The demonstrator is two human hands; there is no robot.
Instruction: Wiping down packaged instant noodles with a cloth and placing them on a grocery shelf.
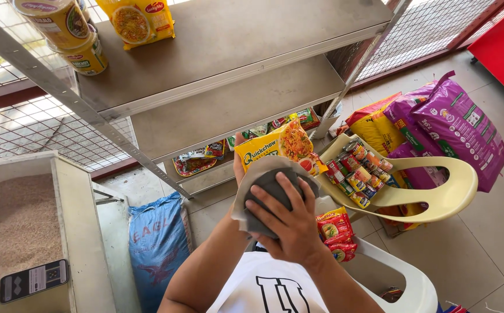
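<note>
My left hand [238, 161] holds a yellow instant-noodle packet [278, 146] upright in front of me, and only the thumb side shows behind the packet's left edge. My right hand [291, 223] presses a grey cloth [266, 181] against the lower face of that packet, fingers spread over the cloth. The cloth hides the packet's lower half. Both forearms rise from the bottom of the view, over my white shirt.
A metal shelf rack [234, 69] stands ahead, with cup noodles [69, 29] and a yellow packet [139, 20] on top and packets on the low shelf. A cream chair [437, 197] holds several small packets. Purple sacks [460, 127], a blue sack [156, 243] and a grain bin [14, 226] stand around.
</note>
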